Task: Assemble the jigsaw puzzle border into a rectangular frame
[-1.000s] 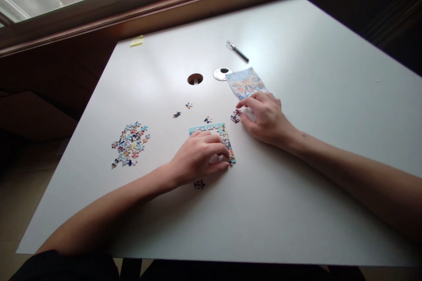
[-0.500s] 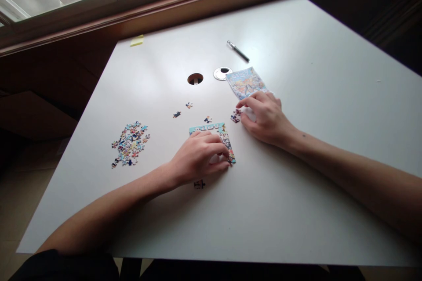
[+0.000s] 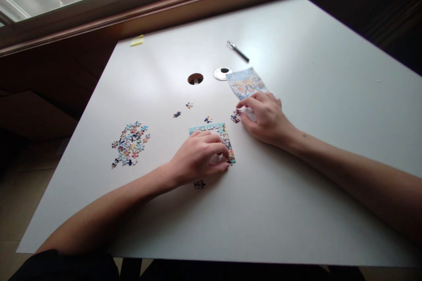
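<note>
A partly joined jigsaw puzzle (image 3: 225, 140) with a turquoise top border lies flat before me. Over it is my left hand (image 3: 201, 153), its fingers bent and its thumb at the lower right edge; much of the puzzle is hidden beneath. Up and to the right, my right hand (image 3: 262, 116) curls its forefinger and thumb against a small cluster of dark purple jigsaw pieces (image 3: 235, 117) on the table. Just above the puzzle sits a loose piece (image 3: 207, 119). Below my left hand lies another dark piece (image 3: 199, 184).
On the left is a pile of jigsaw pieces (image 3: 132, 145). Two single pieces, one dark (image 3: 177, 114), lie farther back. A picture leaflet (image 3: 245, 83) is partly under my right hand. Behind are a round table hole (image 3: 195, 79), its cover (image 3: 220, 73), a pen (image 3: 238, 51) and yellow sticky notes (image 3: 137, 41).
</note>
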`<state>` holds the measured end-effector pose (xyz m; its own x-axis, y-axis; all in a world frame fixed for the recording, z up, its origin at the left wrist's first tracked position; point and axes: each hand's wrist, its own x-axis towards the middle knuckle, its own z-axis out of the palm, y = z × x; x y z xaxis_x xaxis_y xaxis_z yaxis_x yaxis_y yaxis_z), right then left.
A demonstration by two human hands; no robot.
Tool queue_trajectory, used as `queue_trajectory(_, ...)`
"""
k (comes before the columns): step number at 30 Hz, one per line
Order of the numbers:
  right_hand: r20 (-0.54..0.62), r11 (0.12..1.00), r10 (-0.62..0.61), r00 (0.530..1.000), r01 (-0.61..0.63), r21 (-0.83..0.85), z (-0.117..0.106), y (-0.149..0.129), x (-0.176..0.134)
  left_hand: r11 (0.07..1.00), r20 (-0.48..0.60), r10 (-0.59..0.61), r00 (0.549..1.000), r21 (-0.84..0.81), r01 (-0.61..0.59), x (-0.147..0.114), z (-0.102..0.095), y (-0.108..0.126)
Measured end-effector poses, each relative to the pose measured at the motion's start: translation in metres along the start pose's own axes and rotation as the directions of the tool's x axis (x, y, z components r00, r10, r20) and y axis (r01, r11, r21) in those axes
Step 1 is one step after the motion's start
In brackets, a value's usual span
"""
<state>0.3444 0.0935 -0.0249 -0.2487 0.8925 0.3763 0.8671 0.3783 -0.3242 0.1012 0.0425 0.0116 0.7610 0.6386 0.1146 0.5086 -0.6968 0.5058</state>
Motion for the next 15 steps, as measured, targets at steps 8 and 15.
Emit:
queue_trajectory(8, -0.003, 1.0, 0.0, 1.0, 0.0, 0.01, -0.0004, -0.0007, -0.0001, 0.998, -0.079, 0.04, 0.996, 0.058, -0.035, 0.0, 0.0002, 0.0062)
queue_trajectory(15, -0.005, 1.0, 0.0, 1.0, 0.0, 0.008, -0.0006, -0.0011, 0.0005, 0.988, -0.037, 0.087, 0.995, 0.128, -0.082, -0.0012, 0.0032, 0.0053)
